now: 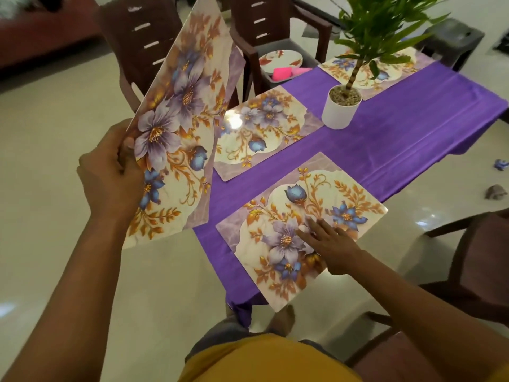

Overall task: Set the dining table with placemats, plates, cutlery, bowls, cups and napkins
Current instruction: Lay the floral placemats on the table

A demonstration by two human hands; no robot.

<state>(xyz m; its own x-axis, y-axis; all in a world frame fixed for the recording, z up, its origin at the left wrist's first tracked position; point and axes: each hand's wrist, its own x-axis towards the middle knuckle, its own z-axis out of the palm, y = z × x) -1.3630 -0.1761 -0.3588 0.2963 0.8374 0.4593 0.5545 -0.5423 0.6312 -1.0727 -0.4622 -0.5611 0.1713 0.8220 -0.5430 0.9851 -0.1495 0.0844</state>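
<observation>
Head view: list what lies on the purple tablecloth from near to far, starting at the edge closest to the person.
Near placemat with the right hand flat on it → middle placemat → white potted plant → far placemat behind the pot. The placemat held by the left hand is off the table, so it is left out.

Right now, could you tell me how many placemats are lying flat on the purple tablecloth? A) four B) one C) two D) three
D: three lie flat, the near placemat under the right hand, the middle placemat and the far placemat behind the potted plant, all on the purple tablecloth, while the left hand holds more mats up in the air.
</observation>
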